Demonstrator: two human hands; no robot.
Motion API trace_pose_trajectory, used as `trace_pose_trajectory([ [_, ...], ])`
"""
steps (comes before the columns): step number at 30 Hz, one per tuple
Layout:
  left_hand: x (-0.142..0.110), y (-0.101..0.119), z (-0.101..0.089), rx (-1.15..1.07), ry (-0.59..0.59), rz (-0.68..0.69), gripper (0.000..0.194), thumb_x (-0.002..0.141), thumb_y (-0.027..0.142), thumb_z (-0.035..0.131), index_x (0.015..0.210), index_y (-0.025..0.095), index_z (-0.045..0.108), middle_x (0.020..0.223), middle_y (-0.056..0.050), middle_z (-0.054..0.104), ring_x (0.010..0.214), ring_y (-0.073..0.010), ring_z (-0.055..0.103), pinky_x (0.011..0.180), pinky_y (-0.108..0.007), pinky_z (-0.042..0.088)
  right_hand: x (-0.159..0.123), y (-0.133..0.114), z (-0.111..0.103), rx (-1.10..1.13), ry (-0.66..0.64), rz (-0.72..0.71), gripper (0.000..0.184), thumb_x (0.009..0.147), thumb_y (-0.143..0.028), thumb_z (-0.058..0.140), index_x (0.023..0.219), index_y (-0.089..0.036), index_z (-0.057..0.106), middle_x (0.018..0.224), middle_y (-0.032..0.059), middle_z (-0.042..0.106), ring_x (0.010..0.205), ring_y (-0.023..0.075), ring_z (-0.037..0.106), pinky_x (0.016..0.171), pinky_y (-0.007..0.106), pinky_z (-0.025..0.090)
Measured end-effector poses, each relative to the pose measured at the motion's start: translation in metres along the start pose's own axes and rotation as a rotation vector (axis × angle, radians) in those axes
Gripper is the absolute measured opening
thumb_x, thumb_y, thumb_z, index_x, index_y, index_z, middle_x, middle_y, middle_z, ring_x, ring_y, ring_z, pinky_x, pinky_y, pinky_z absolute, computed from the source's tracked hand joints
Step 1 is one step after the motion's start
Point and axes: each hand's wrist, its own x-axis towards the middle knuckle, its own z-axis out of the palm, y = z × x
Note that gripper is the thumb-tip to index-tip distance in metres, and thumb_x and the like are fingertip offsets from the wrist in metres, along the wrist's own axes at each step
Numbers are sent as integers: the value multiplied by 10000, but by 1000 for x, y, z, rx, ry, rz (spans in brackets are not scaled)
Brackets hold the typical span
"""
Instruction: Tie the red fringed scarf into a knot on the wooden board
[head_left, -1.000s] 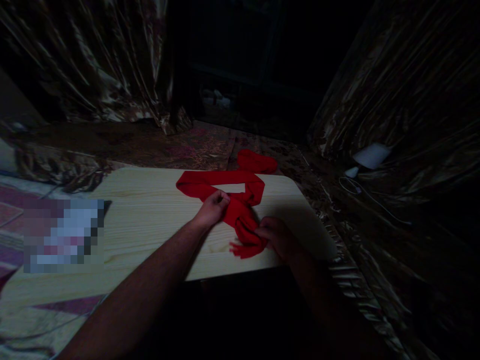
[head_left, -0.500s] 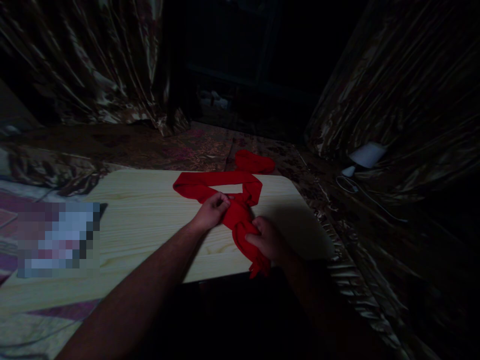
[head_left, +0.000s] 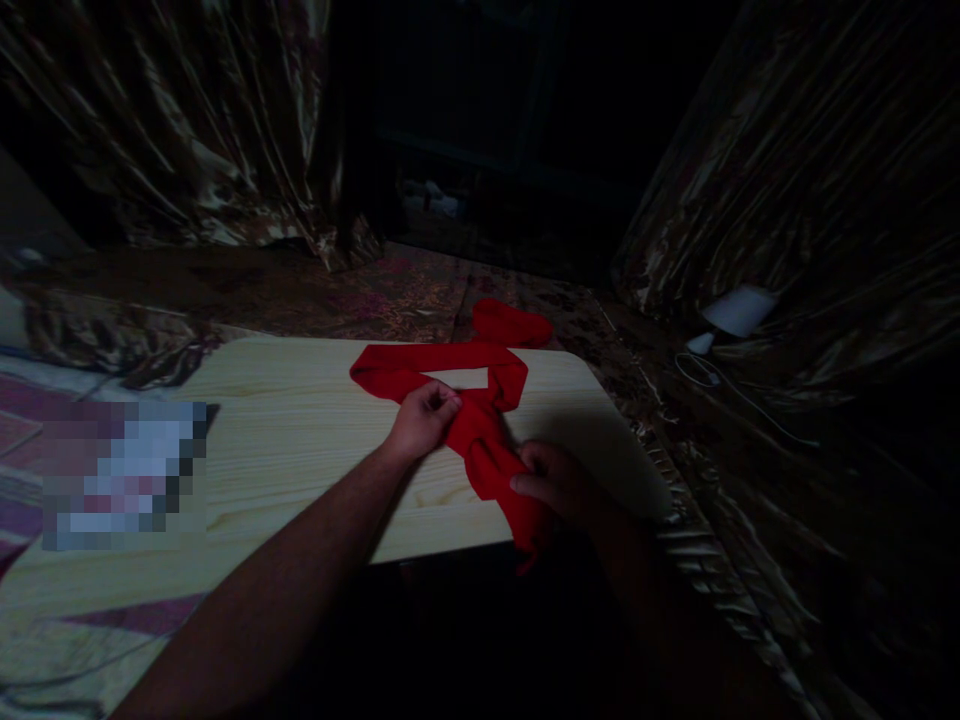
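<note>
A red scarf [head_left: 431, 357] lies in a loop on the pale wooden table [head_left: 300, 450], its two ends crossing on the near right. My left hand [head_left: 424, 415] pinches the cloth near the crossing, at the loop's lower side. Lower right, my right hand [head_left: 551, 480] grips the scarf's near end, thumb on top, fingers partly in shadow. This end has a fold in it and hangs over the front edge of the table. More red cloth [head_left: 511, 323] lies beyond the table's far edge.
A blurred-out item [head_left: 124, 475] lies on the table's left. Off to the right a small white lamp [head_left: 739, 310] with a cord lies or stands on dark patterned fabric. Patterned curtains [head_left: 247, 130] hang at both sides. The room is dim.
My right hand has drawn the scarf's fringed end toward me, from a bunch on the table to hanging over its front edge. My left hand keeps its pinch in place.
</note>
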Motion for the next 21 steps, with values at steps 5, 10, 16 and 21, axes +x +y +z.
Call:
trace_pose_trajectory([
  [5,-2,1,1,41,-18,52,209,762,352,701,849,176,627,805,-23,655,746,-155,592,716,-282,465,12,3,19,389,99,118,451,588,-348,806,968,-222,599,857,-7,673,815,205,625,777,333,471],
  [10,-4,1,0,90,5,13,237,755,292,671,964,188,631,711,24,600,611,-121,530,602,-244,422,19,5,26,502,235,166,432,578,-388,806,936,-208,643,846,4,680,844,217,629,789,336,472],
  [16,-6,3,-1,143,18,26,198,766,305,669,929,193,655,730,14,640,631,-126,566,623,-242,438,16,6,20,441,156,129,319,554,-252,765,843,-199,640,827,-1,686,810,187,624,751,298,454],
  [21,-8,5,0,144,-34,86,229,800,307,657,997,201,705,959,-51,743,872,-188,676,836,-305,509,16,2,28,548,88,140,374,581,-257,771,928,-209,638,876,11,699,814,190,642,758,307,470],
])
